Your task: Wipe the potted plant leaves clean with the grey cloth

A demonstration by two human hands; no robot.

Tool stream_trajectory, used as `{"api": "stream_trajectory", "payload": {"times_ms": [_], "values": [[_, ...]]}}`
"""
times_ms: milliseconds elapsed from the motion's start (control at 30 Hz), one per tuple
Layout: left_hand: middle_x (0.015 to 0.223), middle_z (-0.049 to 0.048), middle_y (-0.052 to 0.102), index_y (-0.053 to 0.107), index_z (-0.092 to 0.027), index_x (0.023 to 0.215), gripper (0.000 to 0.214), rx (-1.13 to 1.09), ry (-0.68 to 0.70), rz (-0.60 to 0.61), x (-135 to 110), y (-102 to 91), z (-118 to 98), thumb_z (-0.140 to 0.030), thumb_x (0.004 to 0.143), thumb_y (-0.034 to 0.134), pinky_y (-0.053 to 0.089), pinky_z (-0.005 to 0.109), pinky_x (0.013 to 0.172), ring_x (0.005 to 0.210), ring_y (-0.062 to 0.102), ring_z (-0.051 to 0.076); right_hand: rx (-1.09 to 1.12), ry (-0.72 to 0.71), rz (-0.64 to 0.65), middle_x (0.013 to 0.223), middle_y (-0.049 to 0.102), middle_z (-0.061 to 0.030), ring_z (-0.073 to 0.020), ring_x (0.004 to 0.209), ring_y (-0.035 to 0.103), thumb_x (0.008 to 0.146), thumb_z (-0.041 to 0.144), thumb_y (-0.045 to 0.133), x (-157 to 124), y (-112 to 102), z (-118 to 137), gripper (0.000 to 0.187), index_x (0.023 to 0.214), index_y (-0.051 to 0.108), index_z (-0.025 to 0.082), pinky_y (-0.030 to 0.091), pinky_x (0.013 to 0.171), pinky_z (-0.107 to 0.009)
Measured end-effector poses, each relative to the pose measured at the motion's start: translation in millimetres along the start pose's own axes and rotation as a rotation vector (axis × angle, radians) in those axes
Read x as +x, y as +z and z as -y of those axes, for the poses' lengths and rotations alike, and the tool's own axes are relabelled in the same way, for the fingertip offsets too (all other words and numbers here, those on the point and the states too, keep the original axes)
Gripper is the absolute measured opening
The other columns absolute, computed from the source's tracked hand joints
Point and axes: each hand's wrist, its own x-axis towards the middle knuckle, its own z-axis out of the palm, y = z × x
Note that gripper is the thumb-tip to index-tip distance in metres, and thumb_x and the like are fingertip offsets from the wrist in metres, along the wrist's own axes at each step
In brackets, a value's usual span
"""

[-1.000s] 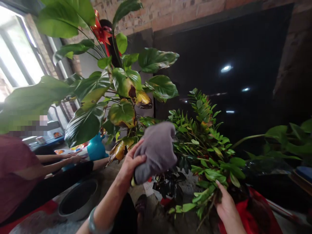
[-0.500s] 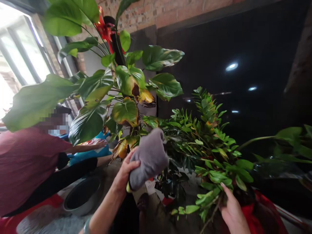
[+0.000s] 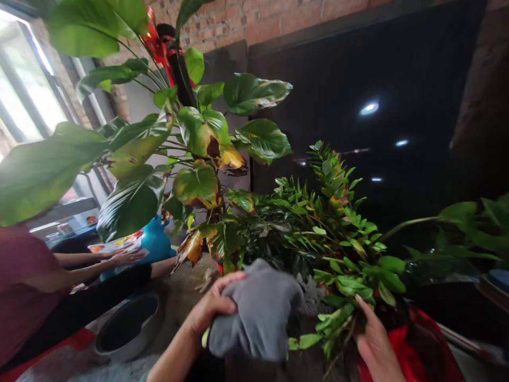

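My left hand (image 3: 222,302) is closed on a bunched grey cloth (image 3: 258,310), its thumb pressed on top. A little yellow-green edging peeks out beside the wrist. To the right, my right hand (image 3: 374,339) grips a low stem of a bushy green plant (image 3: 353,284), thumb raised against the leaves and the other fingers partly hidden. The cloth is just left of this plant's lower leaves (image 3: 308,340). A red wrapping (image 3: 425,345) lies around the plant's base, beside my right hand.
A tall broad-leaved plant (image 3: 199,180) with browned, yellow leaves and a red bow (image 3: 155,40) rises ahead. At left, a person in a pink top (image 3: 32,292) sits with hands on a colourful packet (image 3: 119,246). A grey basin (image 3: 129,323) stands on the floor. A dark panel (image 3: 318,106) is behind.
My left hand has brought the grey cloth down and right, closer to the bushy plant. My right hand stays at the stem. The seated person's two hands now show at the packet.
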Motion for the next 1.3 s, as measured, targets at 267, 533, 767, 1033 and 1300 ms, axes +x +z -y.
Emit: {"api": "stream_trajectory", "payload": {"times_ms": [267,533,767,1033,1300], "values": [[0.080,0.0000,0.073,0.069,-0.020,0.097,0.057,-0.062,0.152,-0.266,35,29.5,-24,-0.011,0.041,0.069,0.048,0.027,0.069,0.070,0.065,0.019,0.121,0.140,-0.129,0.071,0.070,0.0067,-0.0231,0.085,0.065,0.044,0.030,0.073,-16,22,10,0.031,0.074,0.066,0.026,0.053,0.075,-0.037],[0.078,-0.0013,0.073,0.073,-0.020,0.089,0.055,0.005,-0.010,0.032,8,31.4,-7,-0.007,0.036,0.068,0.045,0.025,0.069,0.072,0.062,0.018,0.069,0.114,-0.113,0.074,0.072,0.0045,-0.0240,0.083,0.066,0.045,0.031,0.074,-15,13,12,0.030,0.074,0.067,0.026,0.055,0.073,-0.037],[0.089,-0.0019,0.072,0.069,-0.022,0.099,0.060,-0.102,0.332,-0.116,48,70.9,-59,-0.011,0.041,0.069,0.046,0.026,0.074,0.076,0.062,0.018,0.128,0.139,-0.113,0.073,0.072,0.0048,-0.0237,0.079,0.067,0.044,0.033,0.075,-18,24,12,0.031,0.073,0.067,0.025,0.055,0.077,-0.038],[0.066,-0.0022,0.071,0.074,-0.019,0.080,0.048,0.067,-0.155,0.118,25,55.9,16,-0.003,0.038,0.057,0.043,0.027,0.061,0.062,0.059,0.018,0.117,0.095,-0.075,0.080,0.073,-0.0008,-0.0275,0.102,0.062,0.047,0.034,0.074,-14,14,4,0.031,0.074,0.067,0.022,0.051,0.085,-0.039],[0.090,-0.0010,0.070,0.068,-0.021,0.101,0.061,-0.096,0.282,0.007,67,102.5,-49,-0.010,0.041,0.067,0.044,0.026,0.073,0.077,0.060,0.018,0.144,0.120,-0.074,0.073,0.072,0.0011,-0.0291,0.096,0.064,0.046,0.036,0.075,-14,22,7,0.034,0.076,0.066,0.023,0.054,0.079,-0.042]]}}
